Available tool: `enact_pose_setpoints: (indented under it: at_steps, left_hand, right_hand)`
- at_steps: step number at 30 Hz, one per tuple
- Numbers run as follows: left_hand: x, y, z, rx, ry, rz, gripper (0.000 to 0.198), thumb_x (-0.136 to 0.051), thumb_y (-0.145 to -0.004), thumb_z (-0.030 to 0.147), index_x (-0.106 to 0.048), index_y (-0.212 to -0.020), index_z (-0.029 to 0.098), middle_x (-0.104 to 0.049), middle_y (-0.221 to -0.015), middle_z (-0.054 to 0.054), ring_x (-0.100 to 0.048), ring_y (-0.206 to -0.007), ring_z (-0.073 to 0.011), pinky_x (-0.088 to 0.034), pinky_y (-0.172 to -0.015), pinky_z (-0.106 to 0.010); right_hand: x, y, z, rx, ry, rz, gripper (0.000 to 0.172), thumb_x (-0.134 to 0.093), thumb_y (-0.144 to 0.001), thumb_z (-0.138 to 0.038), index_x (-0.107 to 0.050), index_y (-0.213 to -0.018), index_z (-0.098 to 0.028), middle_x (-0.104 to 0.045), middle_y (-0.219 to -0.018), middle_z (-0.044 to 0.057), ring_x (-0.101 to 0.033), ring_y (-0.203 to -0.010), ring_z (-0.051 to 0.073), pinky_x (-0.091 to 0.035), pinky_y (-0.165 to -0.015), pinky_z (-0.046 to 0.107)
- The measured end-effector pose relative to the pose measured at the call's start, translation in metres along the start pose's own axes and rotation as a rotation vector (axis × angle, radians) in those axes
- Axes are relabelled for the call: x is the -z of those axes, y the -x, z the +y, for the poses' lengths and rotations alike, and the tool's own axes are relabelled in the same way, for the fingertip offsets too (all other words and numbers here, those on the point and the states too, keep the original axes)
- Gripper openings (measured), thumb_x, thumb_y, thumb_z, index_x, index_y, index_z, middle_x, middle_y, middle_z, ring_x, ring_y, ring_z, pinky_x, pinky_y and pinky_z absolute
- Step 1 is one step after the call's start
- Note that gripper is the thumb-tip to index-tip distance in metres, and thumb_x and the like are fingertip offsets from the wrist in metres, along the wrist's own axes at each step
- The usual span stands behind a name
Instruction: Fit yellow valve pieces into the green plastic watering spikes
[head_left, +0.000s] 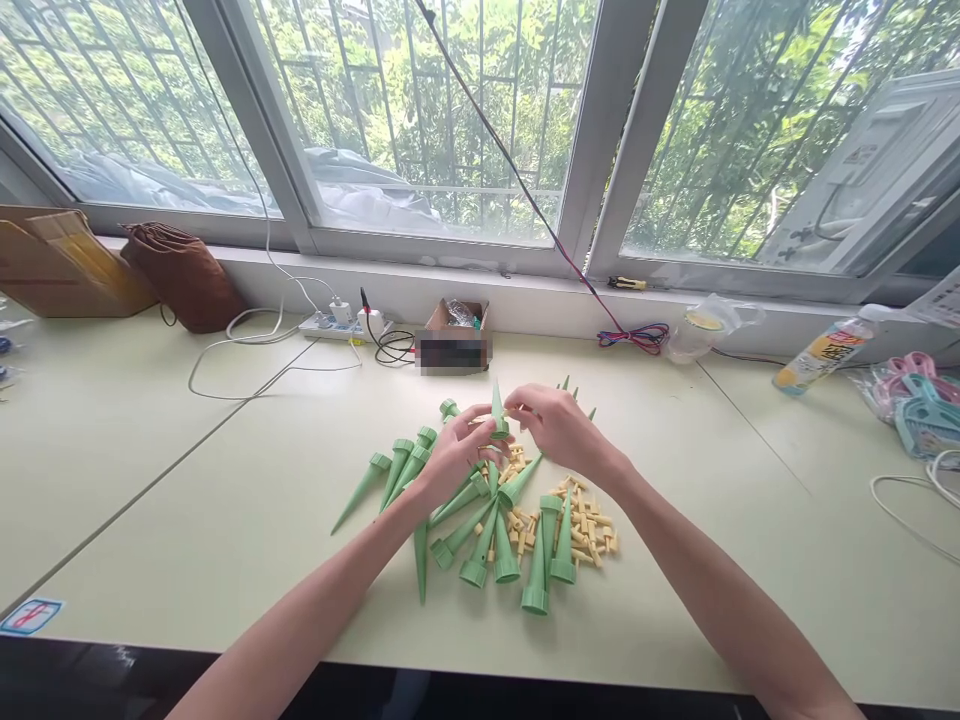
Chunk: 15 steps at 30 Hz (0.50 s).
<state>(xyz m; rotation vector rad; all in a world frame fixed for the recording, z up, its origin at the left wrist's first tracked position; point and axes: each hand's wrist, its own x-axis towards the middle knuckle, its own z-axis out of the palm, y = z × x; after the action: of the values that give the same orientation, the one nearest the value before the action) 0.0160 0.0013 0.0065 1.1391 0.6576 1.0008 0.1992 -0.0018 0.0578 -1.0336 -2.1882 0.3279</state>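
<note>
A heap of green plastic cone spikes (480, 530) lies on the pale table (187, 520) in front of me, mixed with several small yellow plugs (589, 535). My left hand (454, 450) holds one green spike (497, 410) upright, point up, above the heap. My right hand (559, 425) meets it from the right, fingertips pinched at the spike's wide end. Whether a yellow plug is between those fingers is hidden.
A small cardboard box (454, 335) and a power strip (341, 322) with cables sit by the window sill. A brown pouch (184, 275) and a carton (56, 265) stand at the far left. A bottle (821, 355) and pastel plastic items (919, 400) lie at right.
</note>
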Motion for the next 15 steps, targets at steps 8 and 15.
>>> enact_pose_setpoints:
  at_steps: [8, 15]
  left_hand:
    - [-0.0019, 0.0035, 0.0, -0.084, -0.106, -0.002, 0.038, -0.07, -0.083, 0.037, -0.059, -0.114, 0.018, -0.068, -0.09, -0.007, -0.063, -0.064, -0.0125, -0.053, -0.055, -0.025]
    - [-0.0041, 0.0036, -0.0028, -0.237, -0.253, 0.052, 0.03, -0.069, -0.084, 0.033, -0.056, -0.107, 0.019, -0.066, -0.099, -0.006, -0.063, -0.067, -0.013, -0.056, -0.056, -0.027]
  right_hand:
    - [-0.0023, 0.0005, -0.0004, -0.037, -0.013, 0.006, 0.013, -0.054, -0.092, -0.009, -0.062, -0.088, -0.018, -0.066, -0.085, 0.005, -0.058, -0.075, 0.015, -0.04, -0.068, 0.026]
    - [-0.0033, 0.0017, -0.0015, -0.103, -0.057, 0.027, 0.009, -0.056, -0.09, -0.012, -0.063, -0.089, -0.018, -0.068, -0.083, 0.005, -0.06, -0.073, 0.015, -0.042, -0.065, 0.026]
